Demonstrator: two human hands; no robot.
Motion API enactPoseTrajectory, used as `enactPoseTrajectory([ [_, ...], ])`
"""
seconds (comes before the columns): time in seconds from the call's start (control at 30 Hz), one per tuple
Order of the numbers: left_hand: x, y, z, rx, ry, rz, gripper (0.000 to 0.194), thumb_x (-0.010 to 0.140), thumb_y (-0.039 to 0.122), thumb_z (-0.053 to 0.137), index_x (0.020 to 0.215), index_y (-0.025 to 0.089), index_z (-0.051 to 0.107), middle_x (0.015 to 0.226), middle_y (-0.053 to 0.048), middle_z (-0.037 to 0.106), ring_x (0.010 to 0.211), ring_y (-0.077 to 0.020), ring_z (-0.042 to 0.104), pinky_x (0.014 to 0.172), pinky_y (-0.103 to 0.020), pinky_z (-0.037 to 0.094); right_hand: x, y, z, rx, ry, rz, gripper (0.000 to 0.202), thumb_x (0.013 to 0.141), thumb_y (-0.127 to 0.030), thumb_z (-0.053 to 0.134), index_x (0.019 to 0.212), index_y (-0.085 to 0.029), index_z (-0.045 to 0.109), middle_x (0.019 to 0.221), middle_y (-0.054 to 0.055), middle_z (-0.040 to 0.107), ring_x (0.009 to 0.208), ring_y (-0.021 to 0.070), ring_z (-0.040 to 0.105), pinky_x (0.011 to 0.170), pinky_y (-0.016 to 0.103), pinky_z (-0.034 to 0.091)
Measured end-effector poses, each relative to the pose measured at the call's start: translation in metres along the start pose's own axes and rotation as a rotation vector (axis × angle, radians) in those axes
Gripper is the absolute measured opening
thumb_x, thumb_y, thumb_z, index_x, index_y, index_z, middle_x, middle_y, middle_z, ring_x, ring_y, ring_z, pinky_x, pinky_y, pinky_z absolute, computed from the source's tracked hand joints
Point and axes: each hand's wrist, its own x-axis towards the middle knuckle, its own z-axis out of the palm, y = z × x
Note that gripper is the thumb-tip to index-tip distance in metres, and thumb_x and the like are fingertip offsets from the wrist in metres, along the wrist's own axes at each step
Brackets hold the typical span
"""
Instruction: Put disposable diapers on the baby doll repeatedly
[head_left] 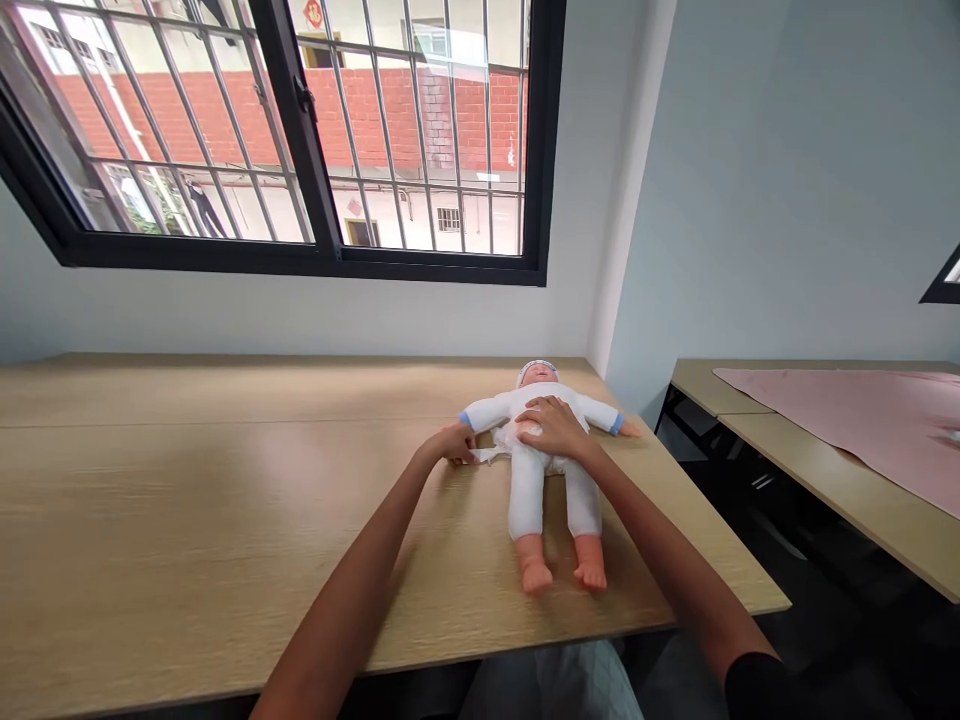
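The doll (pixel 527 495) lies face up toward the right of the table (pixel 225 520), its bare feet (pixel 535 574) pointing at the near edge. Beyond them, the left hand (pixel 457 443) is closed on a white strip (pixel 490 455) (crumpled near the doll's side), while the right hand (pixel 553 427) lies spread on the doll's belly. Farther off are its capped head (pixel 539 374) and, farthest, the window (pixel 548 160).

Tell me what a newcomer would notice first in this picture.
A baby doll in white clothing lies face-up on the pale wooden table, under the person's right hand. The left hand holds a thin white strip beside it. Beyond the table, a black-framed, barred window shows red brickwork.
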Motion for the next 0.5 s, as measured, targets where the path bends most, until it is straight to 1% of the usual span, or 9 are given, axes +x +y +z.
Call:
enactPoseTrajectory([
  [0.1,-0.010,0.004,-0.013,-0.049,-0.103,0.064,0.027,0.055,0.037,0.073,0.056,0.019,0.054,0.049,0.003,0.050,0.049,-0.0125,0.050,0.048,-0.023,0.041,-0.001,0.002,0.005,-0.021,0.035,0.034,0.032,0.083,-0.038,0.063,0.109,-0.025,0.073,0.128,0.010,0.060,0.121,0.0323,0.048,0.104,0.046,0.035],
  [0.23,-0.029,0.021,-0.032,-0.110,-0.169,0.180,0.029,0.055,0.042,0.074,0.060,0.018,0.058,0.053,0.003,0.053,0.052,-0.0110,0.050,0.050,-0.022,0.039,-0.001,0.005,0.009,-0.037,0.041,0.072,0.034,0.081,-0.042,0.064,0.110,-0.026,0.073,0.131,0.011,0.058,0.122,0.0340,0.047,0.104,0.045,0.033],
  [0.3,-0.037,0.032,-0.040,-0.156,-0.141,0.241,0.031,0.057,0.045,0.073,0.059,0.017,0.058,0.055,0.002,0.055,0.053,-0.0112,0.051,0.051,-0.022,0.040,-0.001,0.005,0.010,-0.040,0.044,0.087,0.035,0.081,-0.042,0.064,0.111,-0.026,0.072,0.132,0.010,0.057,0.124,0.0336,0.046,0.105,0.045,0.032],
  [0.37,-0.041,0.045,-0.045,-0.230,-0.067,0.285,0.035,0.060,0.048,0.072,0.057,0.017,0.055,0.054,0.001,0.056,0.053,-0.0110,0.051,0.050,-0.023,0.039,-0.001,0.005,0.011,-0.041,0.048,0.097,0.037,0.080,-0.041,0.064,0.113,-0.026,0.070,0.133,0.010,0.057,0.125,0.0329,0.045,0.106,0.047,0.031],
  [0.43,-0.039,0.059,-0.045,-0.320,-0.023,0.300,0.038,0.060,0.049,0.073,0.054,0.018,0.052,0.054,0.001,0.056,0.052,-0.0109,0.051,0.050,-0.022,0.039,-0.002,0.003,0.013,-0.037,0.052,0.098,0.037,0.080,-0.041,0.064,0.113,-0.025,0.070,0.134,0.011,0.057,0.126,0.0329,0.045,0.106,0.048,0.031],
  [0.5,-0.033,0.074,-0.038,-0.395,-0.017,0.303,0.037,0.059,0.047,0.075,0.055,0.018,0.053,0.054,0.001,0.057,0.054,-0.0117,0.053,0.053,-0.023,0.042,-0.002,0.003,0.015,-0.035,0.060,0.090,0.035,0.080,-0.041,0.065,0.110,-0.024,0.070,0.135,0.012,0.057,0.127,0.0334,0.044,0.107,0.049,0.030],
])
